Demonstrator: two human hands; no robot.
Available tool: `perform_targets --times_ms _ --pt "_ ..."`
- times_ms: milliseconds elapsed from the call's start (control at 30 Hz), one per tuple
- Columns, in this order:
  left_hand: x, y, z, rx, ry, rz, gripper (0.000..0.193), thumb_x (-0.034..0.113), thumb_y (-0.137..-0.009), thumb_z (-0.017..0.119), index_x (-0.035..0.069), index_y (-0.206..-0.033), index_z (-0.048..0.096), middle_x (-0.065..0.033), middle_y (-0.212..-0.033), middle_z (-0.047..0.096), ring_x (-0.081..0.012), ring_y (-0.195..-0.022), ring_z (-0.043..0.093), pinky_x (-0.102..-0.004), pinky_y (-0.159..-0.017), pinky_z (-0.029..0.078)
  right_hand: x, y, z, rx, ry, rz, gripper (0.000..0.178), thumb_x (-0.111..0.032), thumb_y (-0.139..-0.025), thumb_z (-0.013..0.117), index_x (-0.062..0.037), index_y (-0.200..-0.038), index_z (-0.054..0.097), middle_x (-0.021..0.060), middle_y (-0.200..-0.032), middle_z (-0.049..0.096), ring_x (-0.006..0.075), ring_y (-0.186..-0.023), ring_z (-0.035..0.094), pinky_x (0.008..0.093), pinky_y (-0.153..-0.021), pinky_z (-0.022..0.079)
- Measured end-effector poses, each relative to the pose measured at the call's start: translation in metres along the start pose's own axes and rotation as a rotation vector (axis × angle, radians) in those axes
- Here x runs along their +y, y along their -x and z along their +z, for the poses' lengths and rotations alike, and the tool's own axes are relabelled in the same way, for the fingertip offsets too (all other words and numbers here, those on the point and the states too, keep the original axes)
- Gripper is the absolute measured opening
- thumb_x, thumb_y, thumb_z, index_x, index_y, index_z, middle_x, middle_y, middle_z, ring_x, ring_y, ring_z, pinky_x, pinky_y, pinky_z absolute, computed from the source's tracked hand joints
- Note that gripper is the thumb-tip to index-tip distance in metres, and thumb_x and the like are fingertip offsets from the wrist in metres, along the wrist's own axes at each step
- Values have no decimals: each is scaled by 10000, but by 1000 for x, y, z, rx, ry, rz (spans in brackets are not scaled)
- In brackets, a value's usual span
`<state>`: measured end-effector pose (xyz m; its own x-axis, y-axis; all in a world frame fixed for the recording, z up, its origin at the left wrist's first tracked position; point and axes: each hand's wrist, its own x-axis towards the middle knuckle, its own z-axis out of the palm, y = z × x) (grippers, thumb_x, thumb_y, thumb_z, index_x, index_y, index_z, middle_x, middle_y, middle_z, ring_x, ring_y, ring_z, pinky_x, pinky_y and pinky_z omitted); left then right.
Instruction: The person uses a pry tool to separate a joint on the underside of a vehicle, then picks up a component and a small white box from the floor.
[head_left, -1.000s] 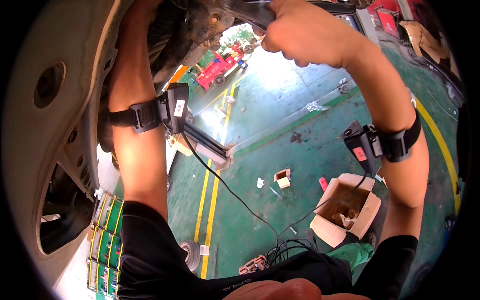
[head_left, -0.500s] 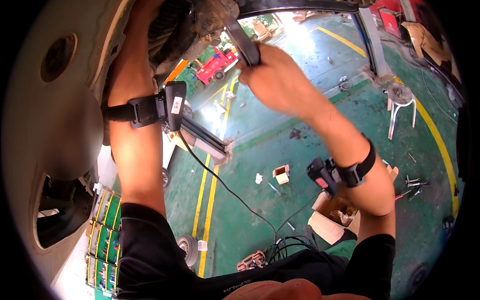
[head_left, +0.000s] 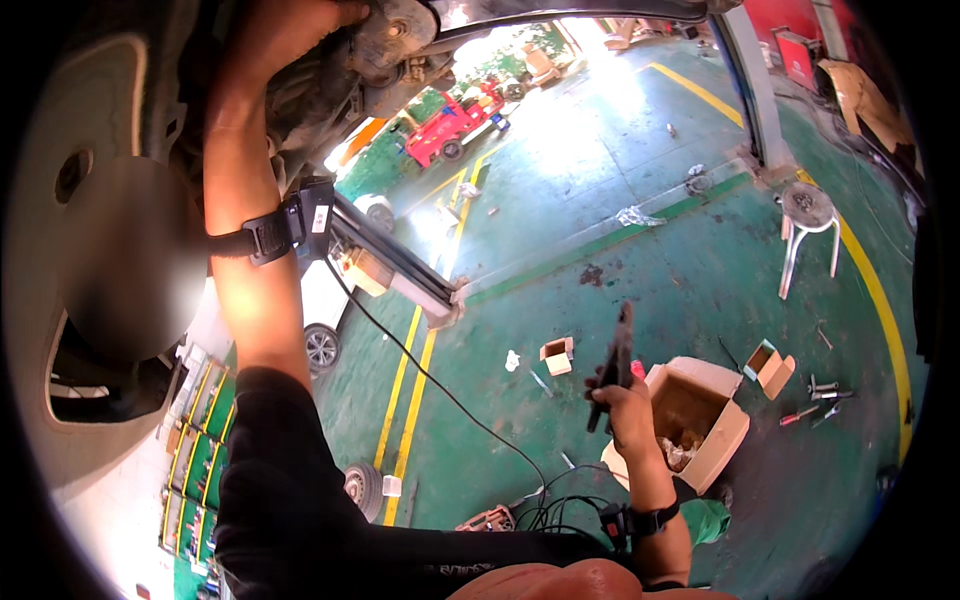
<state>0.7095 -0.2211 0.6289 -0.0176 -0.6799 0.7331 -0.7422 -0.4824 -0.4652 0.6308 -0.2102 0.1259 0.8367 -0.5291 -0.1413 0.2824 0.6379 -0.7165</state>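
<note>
My left hand (head_left: 290, 30) is raised overhead and grips a grimy metal car part (head_left: 395, 45) under the lifted vehicle. A black wrist device (head_left: 300, 225) sits on that forearm, its cable hanging down. My right hand (head_left: 625, 405) is lowered at waist height, shut on a long dark tool (head_left: 615, 365) that points upward. Just right of that hand stands an open cardboard box (head_left: 725, 425) with small parts inside.
Green workshop floor with yellow lines (head_left: 410, 420). A small carton (head_left: 557, 355) and another (head_left: 770, 368) lie on it, with hand tools (head_left: 815, 405) nearby. A white stool (head_left: 808, 225) stands at right, a lift post (head_left: 750, 90) behind, a red machine (head_left: 450, 130) far back.
My right hand has come down from the car's underside to waist height, bringing the dark tool with it. The left hand stays up on the part.
</note>
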Motion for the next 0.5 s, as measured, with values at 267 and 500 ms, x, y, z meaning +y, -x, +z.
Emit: perform_targets --times_ms 267,500 --pt "-42 -10 2 -96 -162 -1 402 116 -699 741 57 -1083 638 -71 -966 662 -162 -903 612 -280 -819 467 20 -3 -105 290 -242 176 378 22 -653 475 80 -1024 519 128 -864 584 220 -753 590 291 -706 496" --pt "-33 -14 -16 -226 42 -75 382 62 -650 760 25 -1014 652 -48 -848 674 -101 -767 611 -233 -733 473 10 -20 -137 184 -217 327 362 55 -642 423 79 -988 525 102 -820 582 196 -688 593 253 -681 505"
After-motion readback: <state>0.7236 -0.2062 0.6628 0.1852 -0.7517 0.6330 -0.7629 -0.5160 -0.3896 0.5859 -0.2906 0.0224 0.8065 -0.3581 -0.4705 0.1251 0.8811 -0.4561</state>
